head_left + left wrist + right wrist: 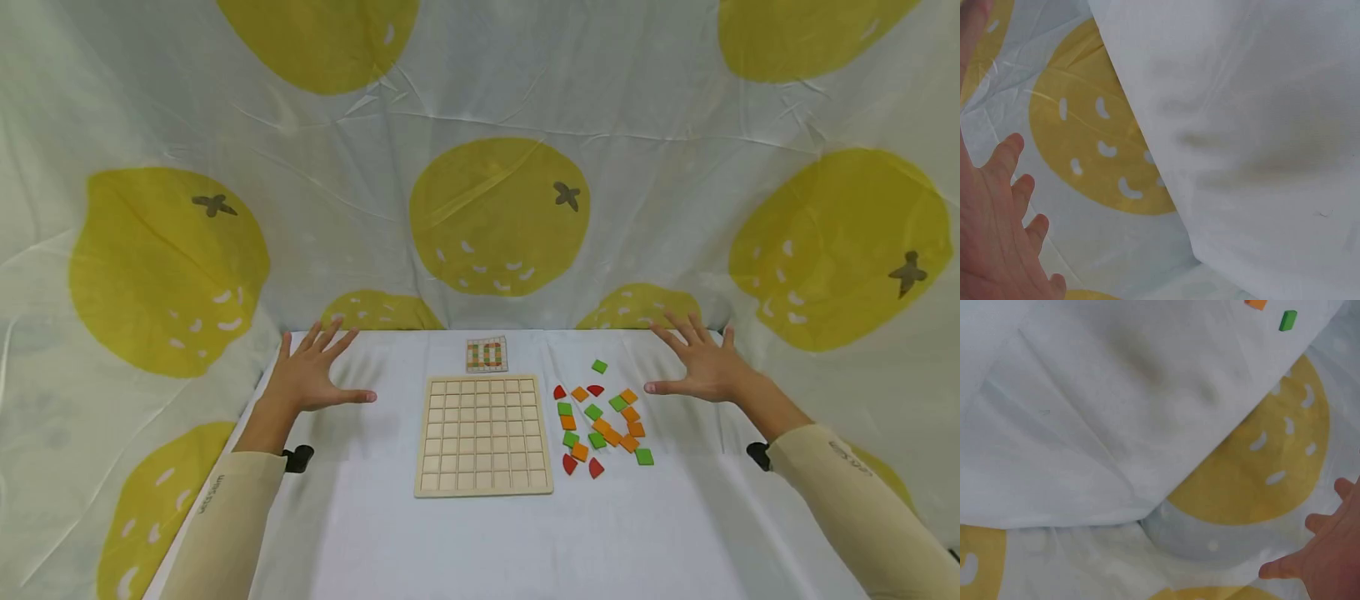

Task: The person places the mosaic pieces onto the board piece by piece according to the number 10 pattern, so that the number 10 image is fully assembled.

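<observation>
My left hand (311,375) is held over the left side of the table with its fingers spread and nothing in it. On the other side, my right hand (703,367) is spread the same way, also without anything in it. Between them lies a square wooden grid board (483,435). Nearest to the right hand is a loose group of flat pieces: orange squares (636,429), green squares (644,457) and red quarter-round pieces (596,467). In the right wrist view, a green piece (1287,320) shows near the top edge.
Just behind the board lies a small pattern card (487,355) with coloured squares on a grid. A white cloth covers the table (450,550). Lemon-printed curtains (352,217) hang at the back and both sides.
</observation>
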A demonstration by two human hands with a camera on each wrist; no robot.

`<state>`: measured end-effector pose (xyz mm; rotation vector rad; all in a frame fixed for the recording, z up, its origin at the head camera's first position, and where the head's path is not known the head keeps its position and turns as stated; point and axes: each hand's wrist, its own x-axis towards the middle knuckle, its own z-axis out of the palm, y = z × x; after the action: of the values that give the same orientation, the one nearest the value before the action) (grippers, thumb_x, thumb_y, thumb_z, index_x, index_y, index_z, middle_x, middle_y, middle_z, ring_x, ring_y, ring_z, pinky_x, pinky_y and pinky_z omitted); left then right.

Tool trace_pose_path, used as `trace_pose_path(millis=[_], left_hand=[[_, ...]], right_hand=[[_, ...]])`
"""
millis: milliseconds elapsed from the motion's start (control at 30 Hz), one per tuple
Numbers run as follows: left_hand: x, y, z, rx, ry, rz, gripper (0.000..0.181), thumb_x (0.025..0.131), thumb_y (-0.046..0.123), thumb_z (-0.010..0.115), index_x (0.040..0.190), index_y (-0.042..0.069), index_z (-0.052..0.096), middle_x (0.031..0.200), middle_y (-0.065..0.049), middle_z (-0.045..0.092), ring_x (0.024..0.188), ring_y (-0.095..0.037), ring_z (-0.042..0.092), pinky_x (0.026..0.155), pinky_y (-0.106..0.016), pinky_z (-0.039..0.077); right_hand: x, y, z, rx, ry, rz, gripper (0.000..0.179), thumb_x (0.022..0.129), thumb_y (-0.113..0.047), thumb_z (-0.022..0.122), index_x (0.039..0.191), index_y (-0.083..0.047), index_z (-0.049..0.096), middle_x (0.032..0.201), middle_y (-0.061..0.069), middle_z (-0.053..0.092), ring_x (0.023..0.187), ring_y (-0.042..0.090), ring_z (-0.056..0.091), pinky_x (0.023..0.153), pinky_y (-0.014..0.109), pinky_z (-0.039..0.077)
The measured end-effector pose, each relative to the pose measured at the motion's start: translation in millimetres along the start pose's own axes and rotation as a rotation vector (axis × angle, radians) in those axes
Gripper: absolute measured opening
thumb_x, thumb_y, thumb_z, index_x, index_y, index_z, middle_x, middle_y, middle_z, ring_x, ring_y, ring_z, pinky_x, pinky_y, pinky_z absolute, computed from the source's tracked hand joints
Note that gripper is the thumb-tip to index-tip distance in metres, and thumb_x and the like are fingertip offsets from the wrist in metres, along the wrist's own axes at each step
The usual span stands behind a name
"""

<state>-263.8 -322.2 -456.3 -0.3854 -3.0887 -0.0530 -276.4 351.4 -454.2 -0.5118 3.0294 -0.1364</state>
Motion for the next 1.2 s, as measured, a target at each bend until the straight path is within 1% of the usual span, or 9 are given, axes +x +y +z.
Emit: trace_pose_path(millis=[167,267,433,567,700,800,933,1067,1200], left_hand=[[-0.4,0.5,1.9,-0.011,-0.002,-0.004,0.124,0.069,0.093,0.06,0.167,0.03,0.016,0.176,-0.006,0.003,0.16,-0.04,0.009,0.121,-0.074,-0.008],[-0.2,1.4,3.6,-0.027,-0.002,-0.006,0.124,0.069,0.093,0.061,0.166,0.028,0.02,0.176,-0.007,0.005,0.16,-0.04,0.01,0.121,-0.074,-0.007],[-0.7,2.3,9.6,-0.036,-0.004,-0.015,0.125,0.067,0.095,0.06,0.166,0.028,0.021,0.175,-0.009,0.012,0.159,-0.041,0.013,0.123,-0.072,-0.004],[-2.4,3.2,15.6,-0.065,0.027,-0.009,0.127,0.065,0.094,0.063,0.166,0.028,0.024,0.173,-0.01,0.02,0.157,-0.043,0.019,0.124,-0.072,0.002],[-4.0,3.5,24.0,-0.106,0.073,0.008,0.123,0.065,0.09,0.068,0.164,0.027,0.03,0.17,-0.011,0.029,0.153,-0.042,0.029,0.123,-0.071,0.014],[-5.2,6.1,32.5,-0.133,0.107,0.022,0.117,0.067,0.087,0.07,0.162,0.026,0.036,0.166,-0.011,0.036,0.149,-0.042,0.037,0.119,-0.069,0.025],[-9.1,13.9,45.6,-0.178,0.116,0.037,0.112,0.069,0.085,0.071,0.158,0.025,0.043,0.163,-0.011,0.042,0.145,-0.042,0.043,0.114,-0.068,0.035],[-13.4,21.2,56.8,-0.212,0.086,0.035,0.11,0.07,0.085,0.071,0.158,0.025,0.044,0.163,-0.011,0.043,0.146,-0.041,0.043,0.114,-0.067,0.035],[-15.3,28.9,64.1,-0.24,0.079,0.041,0.109,0.069,0.083,0.073,0.158,0.026,0.044,0.163,-0.008,0.043,0.148,-0.039,0.042,0.116,-0.066,0.034]], right_hand=[[-0.2,-1,4,0.023,0.002,-0.004,0.113,0.08,-0.081,0.063,0.167,-0.024,0.017,0.174,0.014,0.003,0.157,0.053,-0.001,0.103,0.092,-0.008],[-0.8,-2,6,0.038,0.022,-0.005,0.113,0.08,-0.079,0.065,0.166,-0.024,0.018,0.174,0.015,0.006,0.156,0.053,0.003,0.105,0.091,-0.008],[-3.5,-5,10,0.046,0.038,0.004,0.112,0.079,-0.078,0.066,0.166,-0.023,0.02,0.172,0.017,0.011,0.154,0.054,0.009,0.106,0.09,-0.003],[-3.2,-8,14,0.064,0.047,-0.004,0.112,0.08,-0.078,0.066,0.166,-0.023,0.019,0.171,0.018,0.016,0.151,0.054,0.021,0.111,0.087,0.008],[0.0,-14,20,0.119,0.063,-0.019,0.109,0.082,-0.073,0.069,0.166,-0.021,0.022,0.168,0.02,0.023,0.146,0.054,0.033,0.111,0.081,0.027],[3.7,-19,28,0.167,0.057,-0.005,0.107,0.082,-0.07,0.072,0.165,-0.02,0.025,0.167,0.021,0.026,0.145,0.052,0.035,0.107,0.078,0.036],[9.1,-26,44,0.21,0.047,0.014,0.098,0.086,-0.066,0.071,0.163,-0.02,0.031,0.166,0.021,0.03,0.146,0.048,0.036,0.108,0.076,0.038],[13.9,-35,63,0.242,0.048,0.004,0.084,0.092,-0.061,0.066,0.158,-0.017,0.039,0.162,0.021,0.037,0.143,0.047,0.041,0.109,0.074,0.039],[18.6,-43,78,0.284,0.05,-0.019,0.071,0.096,-0.053,0.066,0.153,-0.014,0.048,0.157,0.02,0.045,0.14,0.045,0.046,0.109,0.071,0.041]])
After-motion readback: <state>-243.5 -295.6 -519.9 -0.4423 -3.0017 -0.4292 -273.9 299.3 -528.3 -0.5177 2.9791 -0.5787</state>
